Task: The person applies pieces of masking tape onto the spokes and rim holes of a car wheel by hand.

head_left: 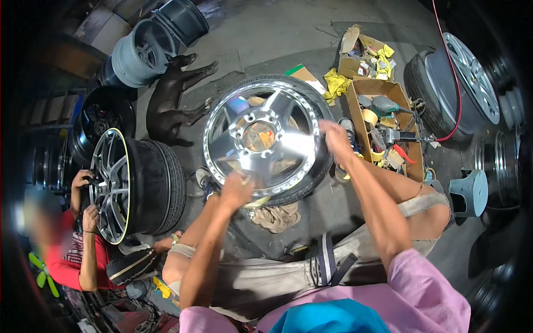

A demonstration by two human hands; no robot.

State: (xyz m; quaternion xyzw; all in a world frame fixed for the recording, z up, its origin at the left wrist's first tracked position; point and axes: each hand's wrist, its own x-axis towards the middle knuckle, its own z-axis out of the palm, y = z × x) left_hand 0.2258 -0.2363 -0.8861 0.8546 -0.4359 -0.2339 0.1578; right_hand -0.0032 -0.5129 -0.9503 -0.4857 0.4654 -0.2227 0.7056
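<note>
A polished five-spoke alloy wheel rim [225, 143] lies face up on a tire [323, 105] in front of me, its spokes shining. My left hand [237, 190] is curled at the near left edge of the rim and smeared by motion; whatever it holds is hidden. A small pale yellowish scrap [257, 202] shows just beside it, under the rim's near edge. At the rim's right edge is my right hand [336, 141], also blurred, so I cannot tell whether its fingers grip the lip. Through the centre hole, something orange and brown is visible.
A crumpled cloth [276, 217] lies below the tire. To the right stands a cardboard box [355, 114] of tools, with a red hose [458, 94] beyond. A dark dog [166, 102] lies at left. Another person's hands [88, 213] touch an upright wheel [127, 194]. A stool [472, 191] stands right.
</note>
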